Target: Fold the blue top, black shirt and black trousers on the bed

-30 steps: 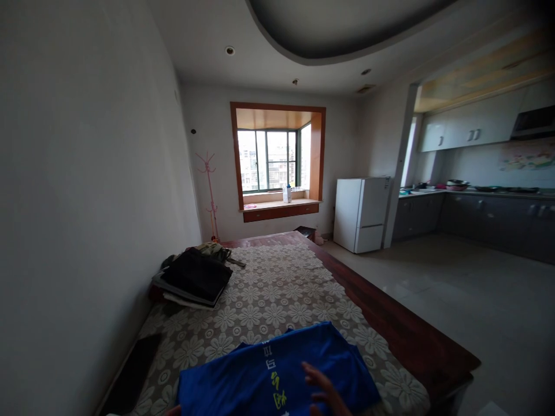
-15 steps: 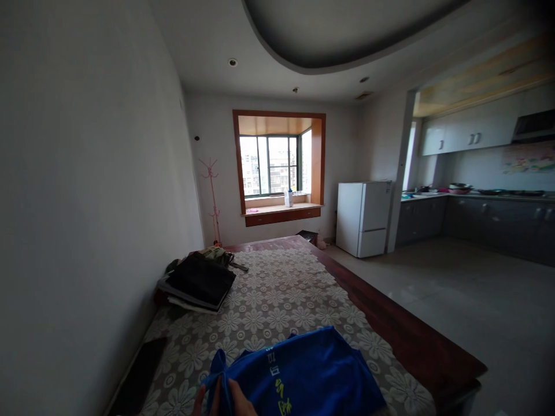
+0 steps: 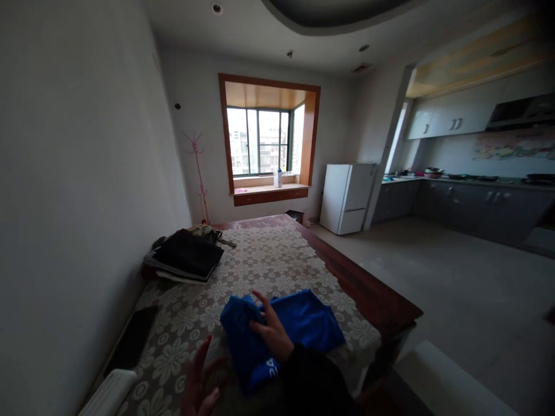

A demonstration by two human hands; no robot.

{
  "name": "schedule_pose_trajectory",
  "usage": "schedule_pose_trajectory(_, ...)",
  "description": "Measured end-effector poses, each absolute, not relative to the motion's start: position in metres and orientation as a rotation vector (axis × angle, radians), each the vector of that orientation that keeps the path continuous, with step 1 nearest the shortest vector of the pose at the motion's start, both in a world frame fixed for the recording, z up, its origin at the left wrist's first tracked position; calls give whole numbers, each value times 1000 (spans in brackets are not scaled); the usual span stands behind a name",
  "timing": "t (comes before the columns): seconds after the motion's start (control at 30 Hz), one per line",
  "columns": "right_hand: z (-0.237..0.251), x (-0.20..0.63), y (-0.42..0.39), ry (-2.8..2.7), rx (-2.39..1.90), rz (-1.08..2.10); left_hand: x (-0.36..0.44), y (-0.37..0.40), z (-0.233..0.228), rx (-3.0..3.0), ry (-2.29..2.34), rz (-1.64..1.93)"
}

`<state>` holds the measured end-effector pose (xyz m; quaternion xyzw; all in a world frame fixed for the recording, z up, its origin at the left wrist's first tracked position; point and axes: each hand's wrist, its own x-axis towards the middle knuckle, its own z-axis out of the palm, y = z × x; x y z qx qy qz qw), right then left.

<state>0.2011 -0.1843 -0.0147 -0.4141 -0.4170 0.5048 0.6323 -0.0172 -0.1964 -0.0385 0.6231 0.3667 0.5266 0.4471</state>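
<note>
A blue shirt (image 3: pixel 299 320) with light lettering lies folded over on the flowered lace cover (image 3: pixel 260 268) of a wooden bed. My right hand (image 3: pixel 272 332), in a dark sleeve, presses flat on the shirt's middle with fingers spread. My left hand (image 3: pixel 200 384) hovers just left of the shirt, fingers apart and holding nothing.
A stack of dark folded clothes (image 3: pixel 186 260) sits by the wall on the bed's far left. A dark flat object (image 3: pixel 132 344) lies at the left edge. Beyond are a window (image 3: pixel 260 141), a pink coat stand (image 3: pixel 197 173), a white fridge (image 3: pixel 347 196) and kitchen counters (image 3: pixel 477 205).
The left side of the shirt has been folded over to the right, making it narrower. My right hand now presses on it and my left hand has let go. The view tilted downward.
</note>
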Motion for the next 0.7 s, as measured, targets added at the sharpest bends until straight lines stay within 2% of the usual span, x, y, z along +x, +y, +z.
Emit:
schedule_pose_trajectory(0.13, -4, 282, -202, -1122, -1204, 950, 1, -217, -45, 1716, 826, 1218)
schedule_pose_trajectory(0.3, -9, 357, -225, -1290, -1556, 804, 21, -225, -41, 2177, 864, 862)
schedule_pose_trajectory(0.53, -13, 383, -244, -1489, -1570, 750, 52, -225, -34, 2421, 749, 513)
schedule_pose_trajectory(0.7, -20, 392, -246, -1459, -1687, 600, 55, -223, -36, 2500, 713, 386)
